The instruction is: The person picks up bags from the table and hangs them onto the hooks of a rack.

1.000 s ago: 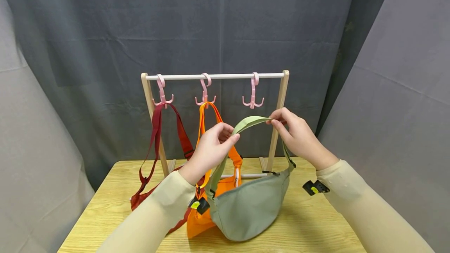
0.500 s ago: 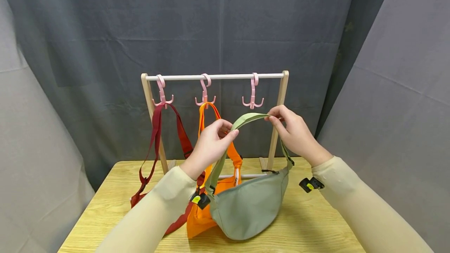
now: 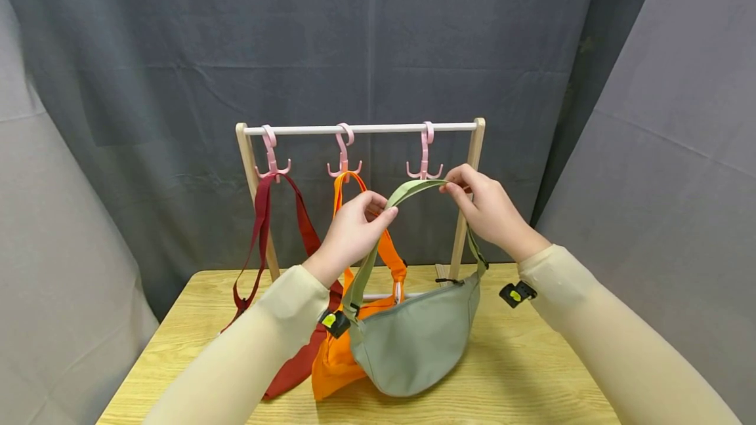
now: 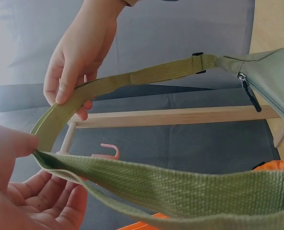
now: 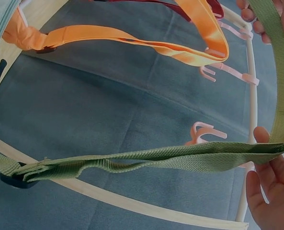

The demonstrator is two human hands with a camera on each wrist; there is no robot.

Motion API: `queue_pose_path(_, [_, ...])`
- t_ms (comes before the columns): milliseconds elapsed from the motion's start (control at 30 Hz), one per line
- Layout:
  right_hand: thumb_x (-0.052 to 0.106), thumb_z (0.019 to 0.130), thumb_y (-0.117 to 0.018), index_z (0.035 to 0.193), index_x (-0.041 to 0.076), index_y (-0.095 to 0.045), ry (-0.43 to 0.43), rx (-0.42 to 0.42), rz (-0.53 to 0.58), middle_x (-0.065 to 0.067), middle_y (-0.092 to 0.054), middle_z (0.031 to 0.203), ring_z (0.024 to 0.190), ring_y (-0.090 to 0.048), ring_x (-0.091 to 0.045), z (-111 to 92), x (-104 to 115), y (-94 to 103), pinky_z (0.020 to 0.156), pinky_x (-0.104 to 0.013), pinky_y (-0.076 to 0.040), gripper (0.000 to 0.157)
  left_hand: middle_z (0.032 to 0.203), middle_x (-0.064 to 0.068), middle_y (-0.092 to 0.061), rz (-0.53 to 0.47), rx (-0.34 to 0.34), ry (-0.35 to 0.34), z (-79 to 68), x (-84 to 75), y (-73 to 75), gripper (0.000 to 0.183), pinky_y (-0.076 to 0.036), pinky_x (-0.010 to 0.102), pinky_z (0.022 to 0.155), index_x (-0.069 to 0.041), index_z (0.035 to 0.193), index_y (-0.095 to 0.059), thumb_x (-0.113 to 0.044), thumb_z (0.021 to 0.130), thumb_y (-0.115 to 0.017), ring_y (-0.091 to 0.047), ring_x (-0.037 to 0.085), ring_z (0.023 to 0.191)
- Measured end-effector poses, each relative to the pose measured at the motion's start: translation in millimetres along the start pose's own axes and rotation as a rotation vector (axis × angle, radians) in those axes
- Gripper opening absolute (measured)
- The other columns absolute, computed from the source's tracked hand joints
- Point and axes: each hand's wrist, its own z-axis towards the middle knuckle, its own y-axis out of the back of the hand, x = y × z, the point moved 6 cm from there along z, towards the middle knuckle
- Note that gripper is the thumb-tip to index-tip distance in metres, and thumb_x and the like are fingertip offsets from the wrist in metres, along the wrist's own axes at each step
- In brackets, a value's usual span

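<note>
A sage-green shoulder bag (image 3: 416, 340) hangs from its strap, in front of an orange bag (image 3: 333, 366). My left hand (image 3: 357, 228) pinches the left part of the green strap (image 4: 165, 189) between thumb and fingers. At the strap's right part, my right hand (image 3: 487, 208) pinches it the same way. The strap arches between both hands, its top just under the right-hand pink hook (image 3: 424, 153). In the right wrist view that hook (image 5: 204, 132) shows behind the strap, apart from my fingers. Whether the bag's bottom touches the table is hard to tell.
A wooden rack with a white rail (image 3: 384, 128) stands on the wood table (image 3: 520, 359). The orange bag's strap loops over the middle pink hook (image 3: 345, 153). A dark red bag (image 3: 301, 363) hangs by its strap from the left pink hook (image 3: 272, 153). Grey curtains surround the table.
Both hands have risen and shifted slightly left, carrying the green bag and its strap up closer to the right-hand hook. The red bag's lower part shows more as my left arm moves.
</note>
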Motion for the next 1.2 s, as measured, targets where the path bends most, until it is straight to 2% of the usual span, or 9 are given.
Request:
queue_pose_path(400, [0.012, 0.107, -0.054, 0.113, 0.007, -0.059, -0.069, -0.008, 0.013, -0.013, -0.072, 0.111, 0.105, -0.07, -0.029, 9, -9, -3.1, 0.091, -0.049, -0.056, 0.009, 0.106, 0.009, -0.068, -0.014, -0.001, 0.021, 12.6, 0.5, -1.4, 0.027, -0.057, 0.034, 0.079, -0.009, 0.115, -0.066, -0.033, 0.102, -0.066, -0.064, 0.025, 0.093])
queue_pose_path(600, [0.012, 0.107, -0.055, 0.112, 0.007, -0.06, -0.059, -0.027, 0.008, -0.012, -0.073, 0.111, 0.106, -0.07, -0.029, 14, -13, -5.4, 0.089, -0.048, -0.056, 0.009, 0.109, 0.01, -0.068, -0.052, 0.004, 0.039, 18.4, 5.4, -2.8, 0.029, -0.059, 0.034, 0.081, -0.008, 0.118, -0.065, -0.032, 0.102, -0.066, -0.07, 0.029, 0.098])
queue_pose_path(700, [0.012, 0.106, -0.056, 0.111, 0.006, -0.062, -0.036, -0.05, -0.02, -0.011, -0.071, 0.108, 0.095, -0.067, -0.026, 15, -14, -6.9, 0.082, -0.044, -0.054, 0.009, 0.109, 0.011, -0.068, -0.073, 0.004, 0.041, 20.5, 7.9, -2.6, 0.03, -0.059, 0.034, 0.081, -0.007, 0.119, -0.065, -0.032, 0.102, -0.065, -0.072, 0.029, 0.099])
queue_pose_path(833, [0.011, 0.105, -0.06, 0.108, 0.004, -0.065, 0.012, -0.097, -0.05, -0.012, -0.06, 0.107, 0.086, -0.056, -0.024, 16, -13, -7.5, 0.076, -0.039, -0.047, 0.009, 0.109, 0.011, -0.069, -0.096, 0.002, 0.045, 23.5, 11.8, -2.1, 0.029, -0.059, 0.035, 0.083, -0.006, 0.118, -0.065, -0.031, 0.103, -0.064, -0.073, 0.027, 0.098])
queue_pose_path(1000, [0.009, 0.104, -0.06, 0.106, 0.003, -0.066, 0.04, -0.131, -0.049, -0.014, -0.054, 0.11, 0.088, -0.056, -0.024, 17, -12, -8.5, 0.078, -0.04, -0.047, 0.009, 0.108, 0.011, -0.07, -0.131, 0.003, 0.063, 26.2, 15.6, -2.8, 0.028, -0.059, 0.037, 0.087, -0.006, 0.117, -0.066, -0.031, 0.104, -0.063, -0.073, 0.025, 0.099])
queue_pose_path(1200, [0.009, 0.104, -0.06, 0.106, 0.003, -0.065, 0.025, -0.137, -0.055, -0.013, -0.054, 0.109, 0.092, -0.058, -0.028, 20, -14, -11.6, 0.08, -0.041, -0.049, 0.008, 0.111, 0.015, -0.07, -0.172, -0.002, 0.077, 29.6, 17.1, -2.6, 0.029, -0.058, 0.038, 0.091, -0.005, 0.119, -0.065, -0.03, 0.104, -0.062, -0.072, 0.03, 0.103])
